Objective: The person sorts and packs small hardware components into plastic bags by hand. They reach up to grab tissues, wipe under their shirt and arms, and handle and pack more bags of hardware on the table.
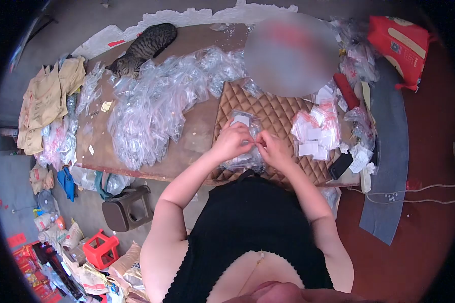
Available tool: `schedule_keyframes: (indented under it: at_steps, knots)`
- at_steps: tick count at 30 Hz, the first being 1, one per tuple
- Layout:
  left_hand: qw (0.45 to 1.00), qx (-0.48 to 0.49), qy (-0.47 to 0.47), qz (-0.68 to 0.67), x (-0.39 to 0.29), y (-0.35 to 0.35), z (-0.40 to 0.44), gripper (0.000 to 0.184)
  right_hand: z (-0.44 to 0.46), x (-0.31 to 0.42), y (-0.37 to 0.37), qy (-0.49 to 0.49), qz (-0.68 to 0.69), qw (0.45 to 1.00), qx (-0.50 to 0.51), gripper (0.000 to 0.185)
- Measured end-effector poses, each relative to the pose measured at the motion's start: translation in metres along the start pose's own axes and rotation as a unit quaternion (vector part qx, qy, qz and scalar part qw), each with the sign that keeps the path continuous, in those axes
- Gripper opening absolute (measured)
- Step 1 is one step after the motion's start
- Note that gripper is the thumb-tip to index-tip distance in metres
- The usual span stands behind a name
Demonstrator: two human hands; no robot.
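Above the brown quilted mat (278, 108), my left hand (235, 139) and my right hand (269, 147) meet with their fingertips pinched together. Whatever is between the fingertips is too small to make out. Directly beneath and around both hands lie clear plastic bags (245, 162), one with a white slip (242, 119) showing beyond my left hand. Right of my right hand is a pile of white and pinkish paper slips (316, 132), apart from my fingers.
A big heap of filled clear bags (151, 113) covers the left of the table, where a tabby cat (149, 46) lies. A black phone (340, 166) and a power strip (366, 178) sit right. A blurred round area hides the far side. A stool (126, 208) stands left.
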State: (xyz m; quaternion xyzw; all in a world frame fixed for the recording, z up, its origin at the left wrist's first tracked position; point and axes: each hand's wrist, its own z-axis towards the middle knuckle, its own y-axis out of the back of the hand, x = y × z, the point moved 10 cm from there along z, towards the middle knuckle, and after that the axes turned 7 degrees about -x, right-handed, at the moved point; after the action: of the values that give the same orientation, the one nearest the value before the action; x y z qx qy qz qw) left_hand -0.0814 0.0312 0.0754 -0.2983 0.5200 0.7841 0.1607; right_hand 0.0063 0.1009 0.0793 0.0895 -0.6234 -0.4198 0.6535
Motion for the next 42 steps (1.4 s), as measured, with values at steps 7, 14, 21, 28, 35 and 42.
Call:
schedule_keyframes:
  at_steps: [7, 14, 21, 28, 35, 42]
  knots:
    - [0.991, -0.073, 0.078, 0.081, 0.054, 0.031, -0.016, 0.015, -0.005, -0.021, -0.002, -0.062, 0.018, 0.998, 0.014, 0.018]
    - [0.966, -0.062, 0.189, -0.163, 0.094, 0.012, -0.029, 0.011, -0.005, -0.040, -0.011, -0.153, 0.127, 0.980, 0.004, 0.017]
    - [0.968, -0.108, 0.031, -0.223, 0.016, 0.071, -0.002, 0.007, 0.012, 0.026, 0.057, -0.033, 0.101, 0.994, -0.023, 0.017]
    - [0.990, 0.066, -0.028, -0.123, 0.006, 0.021, -0.042, 0.009, 0.007, -0.057, 0.009, -0.139, 0.152, 0.953, 0.221, 0.030]
    - [0.986, 0.064, 0.084, -0.127, 0.057, -0.007, 0.012, 0.029, 0.116, -0.157, 0.008, -0.044, -0.205, 0.971, -0.113, 0.035]
    - [0.982, -0.175, 0.060, -0.041, 0.054, 0.015, 0.120, 0.040, 0.161, -0.158, 0.017, 0.011, -0.182, 0.974, -0.134, 0.015]
